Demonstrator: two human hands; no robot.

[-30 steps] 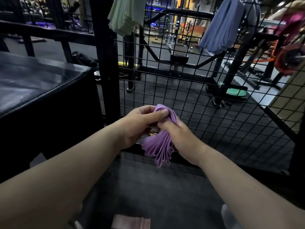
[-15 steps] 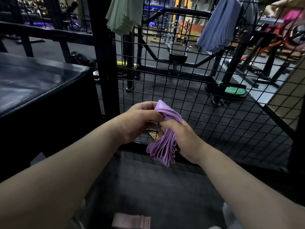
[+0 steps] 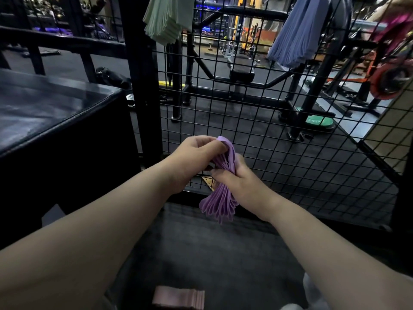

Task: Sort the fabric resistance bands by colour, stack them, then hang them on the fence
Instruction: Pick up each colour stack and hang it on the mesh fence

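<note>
A folded stack of purple bands hangs between my hands in front of the black wire fence. My left hand pinches its top fold. My right hand grips the stack around its middle, and the loose ends fan out below. A pale green stack is draped over the fence top at the left, and a blue stack hangs at the right. A pink stack lies on the dark mat at the bottom edge.
A black padded box stands to my left, beside a thick black fence post. Gym machines, a bench and a red weight plate stand beyond the mesh. Something white shows at the lower right.
The purple stack has shifted slightly up and to the right. My right hand has slid lower on it, so more of the top fold now shows.
</note>
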